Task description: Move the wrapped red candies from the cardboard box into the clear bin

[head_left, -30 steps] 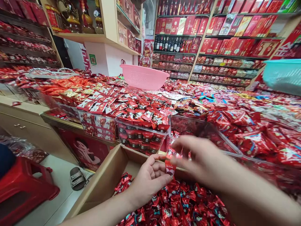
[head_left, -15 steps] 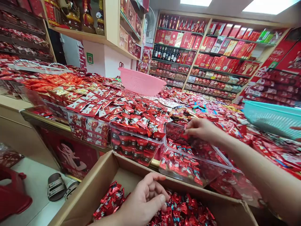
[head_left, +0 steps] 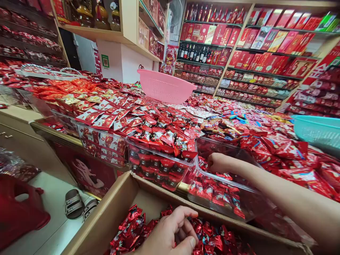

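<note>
My left hand (head_left: 170, 233) is over the cardboard box (head_left: 97, 216), just above a heap of red foil-wrapped candies (head_left: 127, 228). Its fingers are loosely curled, with a gap between thumb and index finger and nothing visible in it. My right hand (head_left: 219, 163) reaches down inside a clear plastic bin (head_left: 255, 205) beyond the box. Its fingers are bent into a closed shape, and their tips are hidden, so what they hold does not show. Small red candies (head_left: 215, 193) line the front of that bin, the rear part being lower.
A bin of red and black candies (head_left: 159, 166) adjoins on the left. Heaped candy packets cover the counter. A pink basket (head_left: 166, 86) and a turquoise basket (head_left: 316, 131) rest on them. Sandals (head_left: 74, 203) and a red stool (head_left: 18, 212) are on the floor.
My right hand has gone lower into the clear bin, where earlier it was at rim height with something red at its fingertips. My left hand stays over the box. The view has shifted.
</note>
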`<act>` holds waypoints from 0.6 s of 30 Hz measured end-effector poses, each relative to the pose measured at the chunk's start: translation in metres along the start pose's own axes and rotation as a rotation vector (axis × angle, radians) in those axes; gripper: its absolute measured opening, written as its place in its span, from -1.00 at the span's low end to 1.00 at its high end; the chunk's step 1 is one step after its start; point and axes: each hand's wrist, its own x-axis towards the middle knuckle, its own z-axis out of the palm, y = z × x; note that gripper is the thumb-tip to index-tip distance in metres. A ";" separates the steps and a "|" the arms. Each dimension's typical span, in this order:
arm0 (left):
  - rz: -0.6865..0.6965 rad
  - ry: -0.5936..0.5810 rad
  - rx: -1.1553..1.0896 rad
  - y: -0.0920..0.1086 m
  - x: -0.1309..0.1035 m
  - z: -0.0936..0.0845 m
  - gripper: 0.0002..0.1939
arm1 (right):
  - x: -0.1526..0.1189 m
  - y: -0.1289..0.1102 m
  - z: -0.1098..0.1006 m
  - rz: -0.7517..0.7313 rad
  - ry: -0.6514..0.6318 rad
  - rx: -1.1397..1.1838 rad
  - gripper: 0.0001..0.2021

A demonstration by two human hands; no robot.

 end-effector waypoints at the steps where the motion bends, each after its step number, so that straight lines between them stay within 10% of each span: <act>1: 0.012 -0.012 0.037 -0.001 0.000 0.000 -0.59 | -0.001 0.001 0.000 -0.017 0.004 -0.017 -0.81; 18: -0.013 -0.181 0.353 -0.017 0.006 -0.005 -0.62 | -0.004 -0.007 0.015 -0.214 -0.069 -0.165 -0.68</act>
